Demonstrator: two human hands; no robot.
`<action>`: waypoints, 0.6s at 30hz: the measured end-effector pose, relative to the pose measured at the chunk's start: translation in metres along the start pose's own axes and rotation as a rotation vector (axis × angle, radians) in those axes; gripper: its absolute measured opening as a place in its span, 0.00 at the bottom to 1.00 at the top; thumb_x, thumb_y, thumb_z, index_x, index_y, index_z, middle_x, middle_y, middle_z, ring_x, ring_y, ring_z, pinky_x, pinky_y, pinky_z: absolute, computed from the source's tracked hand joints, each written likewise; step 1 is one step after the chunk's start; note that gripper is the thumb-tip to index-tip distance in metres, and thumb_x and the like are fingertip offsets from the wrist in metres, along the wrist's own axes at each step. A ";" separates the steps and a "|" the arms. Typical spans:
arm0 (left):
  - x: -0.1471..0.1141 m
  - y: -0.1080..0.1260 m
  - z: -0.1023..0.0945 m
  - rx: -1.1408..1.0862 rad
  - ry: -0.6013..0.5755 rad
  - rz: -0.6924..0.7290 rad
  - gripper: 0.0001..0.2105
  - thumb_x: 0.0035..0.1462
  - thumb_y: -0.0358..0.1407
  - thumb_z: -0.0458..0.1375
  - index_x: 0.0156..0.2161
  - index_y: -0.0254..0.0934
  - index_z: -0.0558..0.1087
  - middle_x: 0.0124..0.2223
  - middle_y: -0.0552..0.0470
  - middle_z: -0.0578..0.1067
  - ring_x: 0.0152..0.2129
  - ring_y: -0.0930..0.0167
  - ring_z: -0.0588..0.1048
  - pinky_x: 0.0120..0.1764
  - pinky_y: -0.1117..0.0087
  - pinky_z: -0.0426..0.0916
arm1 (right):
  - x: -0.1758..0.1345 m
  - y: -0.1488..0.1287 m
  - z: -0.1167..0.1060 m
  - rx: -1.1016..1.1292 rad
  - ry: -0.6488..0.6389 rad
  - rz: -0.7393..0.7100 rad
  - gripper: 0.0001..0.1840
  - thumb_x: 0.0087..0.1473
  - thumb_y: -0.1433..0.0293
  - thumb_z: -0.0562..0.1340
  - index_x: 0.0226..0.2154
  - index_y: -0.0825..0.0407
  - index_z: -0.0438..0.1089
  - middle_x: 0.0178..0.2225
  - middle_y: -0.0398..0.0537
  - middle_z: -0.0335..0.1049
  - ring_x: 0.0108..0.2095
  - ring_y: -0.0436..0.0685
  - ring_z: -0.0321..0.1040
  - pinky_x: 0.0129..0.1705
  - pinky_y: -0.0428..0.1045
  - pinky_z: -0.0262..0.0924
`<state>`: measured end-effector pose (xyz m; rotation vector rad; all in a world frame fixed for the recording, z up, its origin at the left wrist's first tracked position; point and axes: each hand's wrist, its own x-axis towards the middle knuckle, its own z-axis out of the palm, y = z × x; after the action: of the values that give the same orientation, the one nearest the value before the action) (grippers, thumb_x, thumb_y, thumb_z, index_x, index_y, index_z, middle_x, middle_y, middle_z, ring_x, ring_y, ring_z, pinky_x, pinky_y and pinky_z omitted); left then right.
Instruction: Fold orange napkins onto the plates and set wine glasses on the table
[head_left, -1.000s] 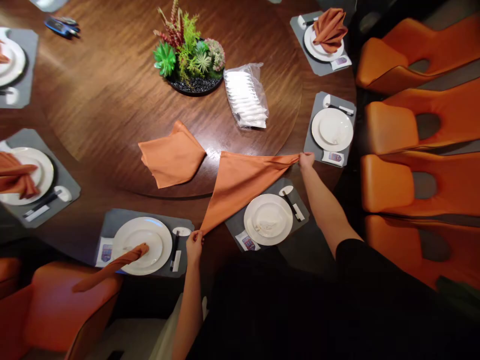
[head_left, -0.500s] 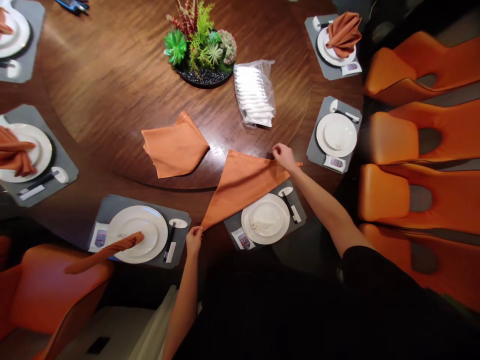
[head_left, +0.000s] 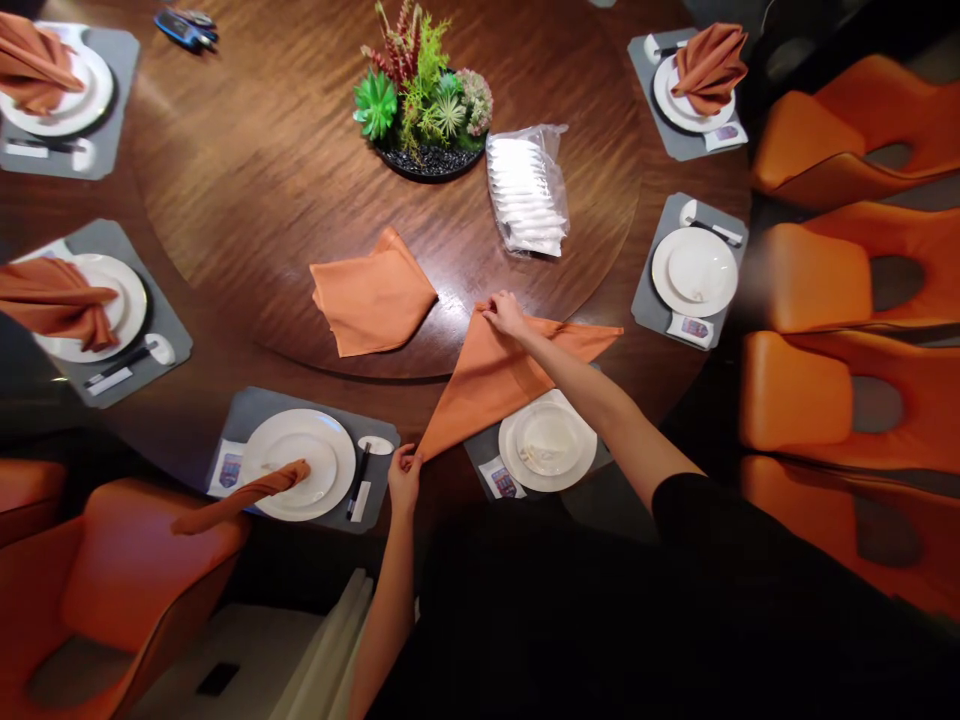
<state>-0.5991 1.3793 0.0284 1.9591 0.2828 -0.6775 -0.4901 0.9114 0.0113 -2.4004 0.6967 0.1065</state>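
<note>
An orange cloth napkin (head_left: 484, 375), folded into a triangle, lies partly on the table and partly over the grey placemat in front of me. My left hand (head_left: 405, 478) pinches its near left corner. At its far top corner, my right hand (head_left: 504, 312) has its fingers closed on the cloth. The third corner stretches out to the right, free of both hands. Just below the napkin stands a stack of white plates (head_left: 577, 455), with my right forearm passing over its right side. Another folded orange napkin (head_left: 371, 300) rests on the turntable to the left.
A succulent arrangement (head_left: 427, 165) and a plastic bag of white packets (head_left: 527, 200) sit on the wooden turntable (head_left: 262, 180). Place settings with plates, spoons and chopsticks ring the table, several bearing folded napkins. Orange chairs (head_left: 817, 275) line the right side.
My right hand has moved left along the napkin's upper edge, from near its right corner to its top corner. My left hand stays at the near corner. The whole view has shifted slightly.
</note>
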 end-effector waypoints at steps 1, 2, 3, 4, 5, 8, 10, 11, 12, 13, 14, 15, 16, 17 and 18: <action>-0.002 0.003 0.000 0.004 0.002 0.017 0.30 0.49 0.57 0.67 0.49 0.36 0.77 0.28 0.56 0.74 0.25 0.70 0.72 0.33 0.69 0.67 | 0.003 0.001 0.000 0.019 0.016 -0.001 0.07 0.63 0.71 0.63 0.45 0.53 0.75 0.51 0.60 0.75 0.53 0.67 0.68 0.59 0.60 0.64; -0.004 0.006 -0.001 0.010 0.009 0.033 0.29 0.50 0.56 0.67 0.49 0.36 0.77 0.27 0.56 0.73 0.25 0.70 0.71 0.34 0.69 0.67 | 0.006 0.001 0.000 0.035 0.028 -0.004 0.10 0.63 0.73 0.63 0.46 0.53 0.75 0.51 0.59 0.75 0.52 0.66 0.68 0.60 0.59 0.64; -0.007 0.010 -0.001 0.020 0.020 0.051 0.28 0.52 0.56 0.66 0.48 0.36 0.78 0.27 0.56 0.72 0.25 0.69 0.71 0.34 0.69 0.67 | 0.009 0.001 0.001 0.044 0.034 -0.009 0.11 0.62 0.73 0.62 0.47 0.53 0.75 0.50 0.58 0.75 0.52 0.66 0.68 0.60 0.59 0.64; -0.009 0.015 -0.002 0.034 0.029 0.074 0.27 0.54 0.56 0.65 0.48 0.36 0.79 0.28 0.55 0.72 0.26 0.69 0.72 0.34 0.68 0.68 | 0.012 0.001 0.001 0.046 0.033 -0.016 0.12 0.62 0.73 0.62 0.48 0.52 0.76 0.50 0.58 0.75 0.52 0.66 0.68 0.61 0.60 0.64; -0.012 0.021 -0.003 0.052 0.033 0.103 0.25 0.55 0.56 0.64 0.48 0.36 0.80 0.29 0.53 0.74 0.27 0.67 0.73 0.35 0.67 0.69 | 0.015 0.000 0.002 0.042 0.029 -0.023 0.12 0.62 0.73 0.62 0.47 0.52 0.76 0.50 0.57 0.75 0.53 0.66 0.67 0.61 0.60 0.64; -0.022 0.040 -0.008 0.109 -0.018 0.203 0.21 0.61 0.53 0.62 0.46 0.37 0.83 0.41 0.44 0.83 0.39 0.61 0.80 0.44 0.63 0.74 | 0.021 -0.005 0.005 0.010 -0.002 -0.045 0.08 0.61 0.71 0.65 0.43 0.51 0.78 0.52 0.57 0.74 0.56 0.68 0.66 0.60 0.61 0.65; -0.028 0.054 -0.013 0.138 -0.080 0.252 0.19 0.63 0.51 0.62 0.44 0.38 0.84 0.46 0.41 0.84 0.44 0.59 0.81 0.48 0.61 0.75 | 0.024 -0.008 0.006 -0.003 -0.052 -0.072 0.06 0.59 0.71 0.67 0.40 0.52 0.78 0.51 0.57 0.76 0.55 0.68 0.67 0.59 0.61 0.65; -0.032 0.062 -0.015 0.149 -0.108 0.267 0.18 0.63 0.50 0.62 0.43 0.38 0.85 0.45 0.41 0.85 0.43 0.59 0.82 0.48 0.60 0.75 | 0.027 -0.009 0.007 0.003 -0.090 -0.087 0.05 0.58 0.72 0.67 0.39 0.52 0.78 0.49 0.56 0.77 0.54 0.67 0.68 0.58 0.60 0.66; -0.035 0.070 -0.015 0.158 -0.132 0.278 0.16 0.63 0.49 0.63 0.41 0.38 0.85 0.42 0.42 0.85 0.41 0.59 0.82 0.46 0.60 0.75 | 0.032 -0.009 0.007 0.019 -0.131 -0.098 0.05 0.58 0.72 0.67 0.39 0.52 0.78 0.46 0.54 0.78 0.51 0.65 0.70 0.57 0.58 0.66; -0.039 0.080 -0.014 0.164 -0.151 0.290 0.15 0.63 0.49 0.63 0.39 0.39 0.84 0.40 0.43 0.84 0.39 0.60 0.82 0.45 0.61 0.75 | 0.038 -0.010 0.006 0.042 -0.166 -0.106 0.04 0.58 0.72 0.67 0.39 0.52 0.78 0.43 0.53 0.79 0.48 0.63 0.71 0.56 0.57 0.67; -0.041 0.092 -0.011 0.167 -0.172 0.305 0.14 0.63 0.48 0.64 0.37 0.39 0.84 0.37 0.44 0.84 0.36 0.61 0.81 0.43 0.62 0.75 | 0.046 -0.010 0.005 0.065 -0.182 -0.109 0.04 0.59 0.73 0.67 0.39 0.53 0.77 0.42 0.52 0.80 0.46 0.62 0.72 0.55 0.56 0.67; -0.043 0.106 -0.005 0.166 -0.196 0.328 0.13 0.63 0.47 0.64 0.37 0.39 0.84 0.36 0.45 0.83 0.35 0.62 0.81 0.42 0.63 0.75 | 0.057 -0.012 0.003 0.084 -0.170 -0.107 0.04 0.60 0.73 0.66 0.39 0.53 0.77 0.41 0.52 0.80 0.45 0.61 0.72 0.55 0.55 0.68; -0.044 0.121 0.003 0.160 -0.228 0.362 0.12 0.63 0.46 0.65 0.37 0.40 0.84 0.36 0.46 0.83 0.34 0.63 0.81 0.41 0.64 0.75 | 0.069 -0.015 0.001 0.095 -0.124 -0.103 0.04 0.61 0.73 0.65 0.39 0.54 0.77 0.41 0.53 0.80 0.45 0.62 0.72 0.56 0.56 0.68; -0.044 0.137 0.012 0.152 -0.266 0.403 0.11 0.64 0.45 0.65 0.37 0.40 0.85 0.36 0.47 0.83 0.34 0.64 0.81 0.41 0.64 0.75 | 0.083 -0.019 -0.001 0.098 -0.050 -0.101 0.05 0.63 0.73 0.64 0.40 0.54 0.77 0.43 0.54 0.80 0.47 0.63 0.72 0.58 0.58 0.67; -0.042 0.153 0.022 0.140 -0.309 0.450 0.10 0.64 0.44 0.65 0.38 0.41 0.85 0.37 0.47 0.83 0.34 0.65 0.81 0.40 0.65 0.76 | 0.098 -0.025 -0.003 0.098 0.037 -0.106 0.06 0.65 0.73 0.63 0.41 0.54 0.76 0.45 0.56 0.80 0.50 0.64 0.72 0.61 0.61 0.66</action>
<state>-0.5689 1.2917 0.1598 1.9214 -0.3942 -0.6982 -0.3935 0.8816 0.0046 -2.3452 0.5772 -0.0158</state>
